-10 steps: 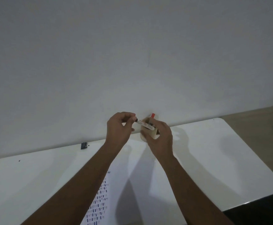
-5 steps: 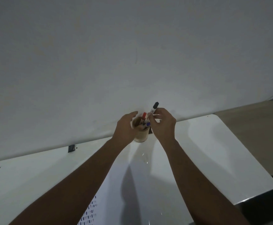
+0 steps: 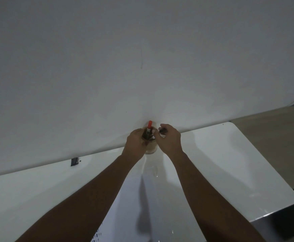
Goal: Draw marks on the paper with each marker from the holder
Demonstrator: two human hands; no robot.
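Observation:
A round tan holder [image 3: 150, 148] stands at the far edge of the white table [image 3: 230, 163], against the wall. My left hand [image 3: 136, 143] is wrapped around its left side. A red-capped marker [image 3: 149, 126] sticks up out of it, with other markers down inside. My right hand [image 3: 169, 139] grips a black-capped marker [image 3: 163, 131] at the holder's right rim; its lower part is hidden by my fingers. The paper [image 3: 134, 215] lies between my forearms, with rows of small blue marks [image 3: 96, 237] at its lower left.
A small black object [image 3: 74, 161] sits at the table's back edge on the left. The table's right corner [image 3: 293, 198] drops off to a brown floor [image 3: 273, 137]. A plain grey wall [image 3: 142, 58] rises right behind the holder.
My right hand has lowered the black-capped marker from upright above the holder down to its rim. My left hand stays on the holder. The red-capped marker now stands out on top.

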